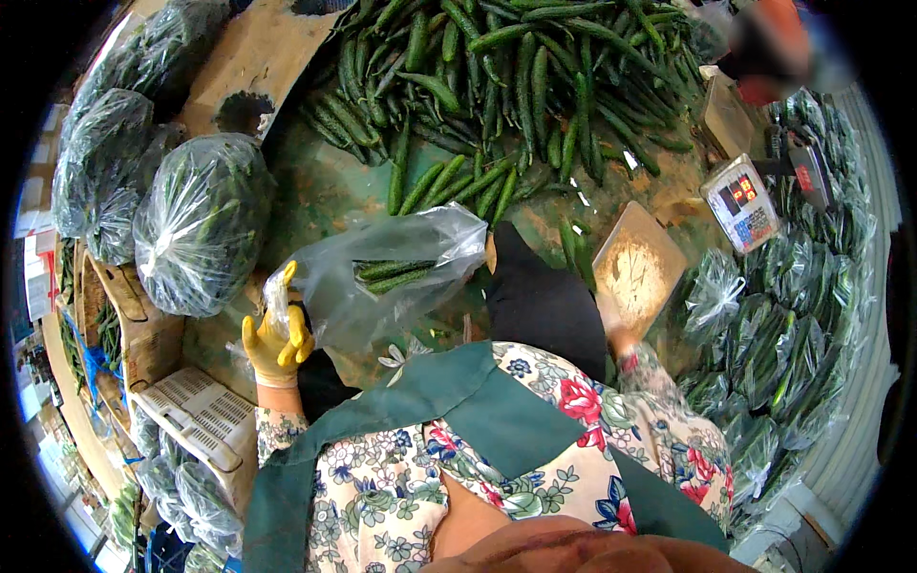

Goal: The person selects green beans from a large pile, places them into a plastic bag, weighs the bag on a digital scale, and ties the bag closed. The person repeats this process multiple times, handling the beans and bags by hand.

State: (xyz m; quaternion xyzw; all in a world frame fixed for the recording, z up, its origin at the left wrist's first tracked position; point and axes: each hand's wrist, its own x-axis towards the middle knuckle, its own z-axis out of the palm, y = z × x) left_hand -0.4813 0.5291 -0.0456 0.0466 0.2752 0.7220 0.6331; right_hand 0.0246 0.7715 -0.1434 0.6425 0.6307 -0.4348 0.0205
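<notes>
My left hand (278, 336), in a yellow glove, grips the bunched end of a clear plastic bag (337, 294). Several cucumbers (394, 276) show inside or through the bag, which lies stretched to the right. My right hand (617, 326) is blurred at the lower left edge of a worn metal scale pan (641, 261); its fingers are not clear. Beside that pan lie a few loose cucumbers (573, 247). A large heap of cucumbers (501, 79) covers the far side of the green table (337, 190), with a few separate ones nearer the bag.
Filled bags of cucumbers stand at left (204, 222) and are stacked at right (774, 336). A lit scale display (741, 200) sits beyond the pan. At lower left are a cardboard box (147, 336) and a white plastic crate (208, 415). Another person (770, 50) is at upper right.
</notes>
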